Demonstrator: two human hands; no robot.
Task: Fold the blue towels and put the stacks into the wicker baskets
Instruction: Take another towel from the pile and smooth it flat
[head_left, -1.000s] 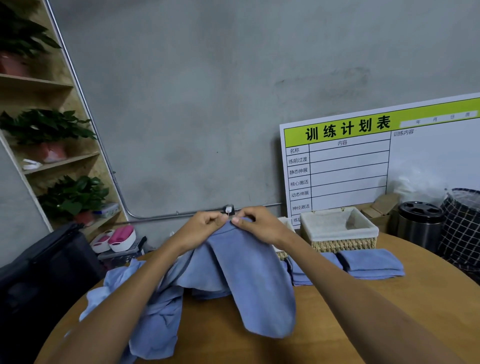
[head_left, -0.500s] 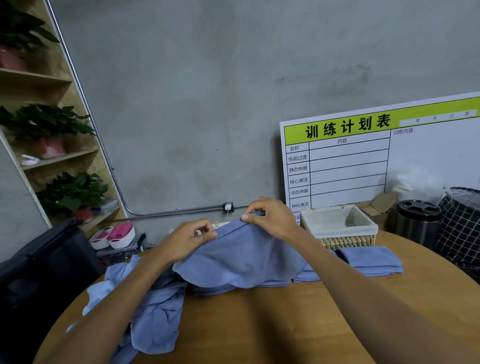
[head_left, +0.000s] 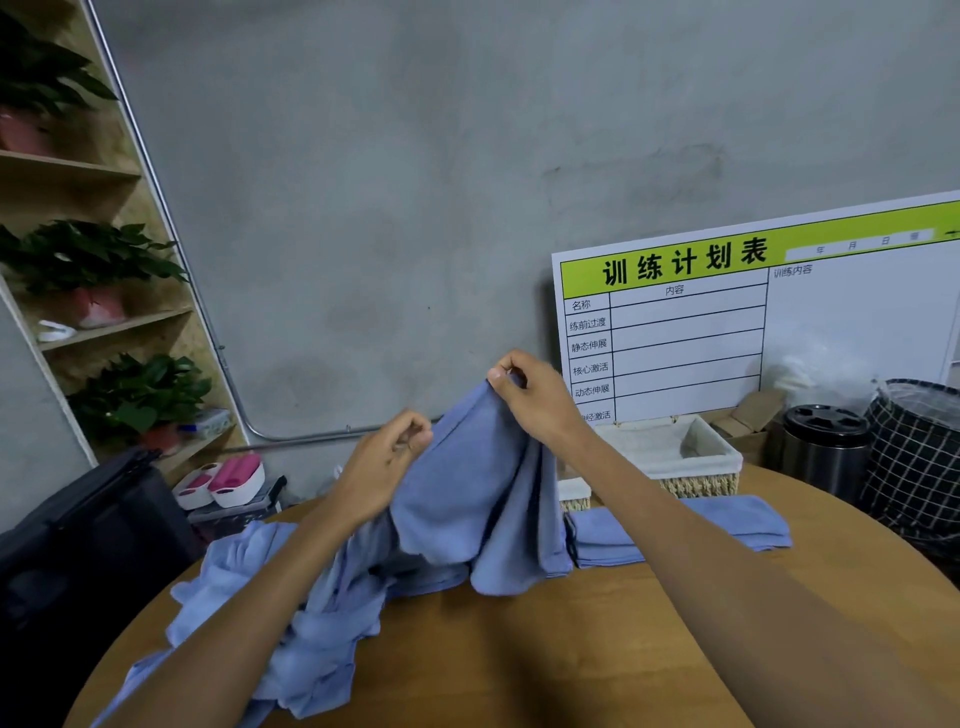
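We pinch the blue towel along its top edge, right hand higher than left hand, cloth draping limp and light to the tabletop below: corners look the surest hold.

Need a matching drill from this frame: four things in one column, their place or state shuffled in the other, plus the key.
Things:
1. lifted towel
2. folded stack
3. wicker basket
4. loose pile

Places/states:
A. flat on the table, in front of the basket
B. heaped at the table's left edge, unfolded
C. pinched at its top edge by the left hand and right hand
D. lined in white, no towels visible inside

Pairs: 1-C, 2-A, 3-D, 4-B
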